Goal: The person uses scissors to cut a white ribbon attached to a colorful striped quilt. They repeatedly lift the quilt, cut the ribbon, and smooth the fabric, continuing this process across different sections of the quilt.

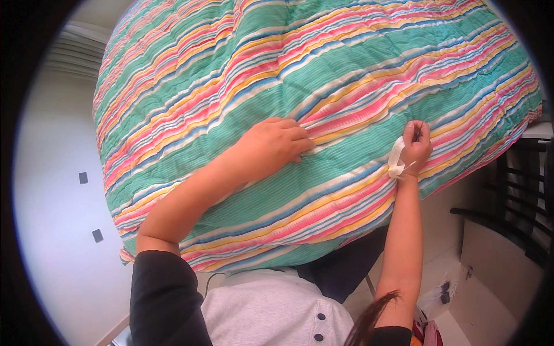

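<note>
A striped quilt in green, pink, yellow, blue and white spreads in front of me. My left hand rests on its middle, fingers curled into the cloth, and the stripes bunch together at the fingertips. Farther right, my right hand is over the quilt with its thumb and fingers curled inward. A small dark spot shows between those fingers; whether it is a thin object or shadow is unclear. A white band, knotted with loose ends, loops around the right wrist and the side of that hand.
A black chair stands at the right beside a beige panel. On the left is a pale wall with two small dark plates, and a grey curtain above. Reddish cloth lies at the bottom right.
</note>
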Motion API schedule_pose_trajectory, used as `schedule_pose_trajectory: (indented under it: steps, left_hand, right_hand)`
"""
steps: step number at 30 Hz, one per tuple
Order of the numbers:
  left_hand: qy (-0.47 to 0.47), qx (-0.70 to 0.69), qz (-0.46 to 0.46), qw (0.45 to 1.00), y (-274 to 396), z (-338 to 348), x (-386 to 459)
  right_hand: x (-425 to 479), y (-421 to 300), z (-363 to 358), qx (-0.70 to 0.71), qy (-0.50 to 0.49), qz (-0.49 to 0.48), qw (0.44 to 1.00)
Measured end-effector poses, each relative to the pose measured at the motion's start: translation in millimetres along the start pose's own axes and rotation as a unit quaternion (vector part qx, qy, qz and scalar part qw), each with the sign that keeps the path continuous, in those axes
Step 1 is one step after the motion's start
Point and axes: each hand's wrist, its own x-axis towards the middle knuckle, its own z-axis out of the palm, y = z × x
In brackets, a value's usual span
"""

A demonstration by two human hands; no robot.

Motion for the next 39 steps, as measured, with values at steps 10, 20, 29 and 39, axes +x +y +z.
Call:
schedule_pose_trajectory:
  steps: [10,20,29,39]
  left_hand:
    - [0.165,-0.385,-0.083,0.904,6.7,0.0,-11.9]
    - [0.159,-0.619,-0.184,0.747,22.1,-13.7,-21.4]
    - [0.217,-0.338,-0.243,0.883,23.1,-29.4,-81.5]
    - [0.141,0.156,-0.123,0.970,28.6,-5.4,-76.6]
  right_hand:
    - [1.9,6.7,-1.3,-0.024,0.002,-0.016,1.000]
    - [0.8,8.3,-1.2,-0.009,0.002,-0.015,1.000]
    - [1.2,9.9,-3.3,-0.007,0.006,-0.002,1.000]
    - [0.7,0.4,-1.1,-0.022,0.007,-0.001,1.000]
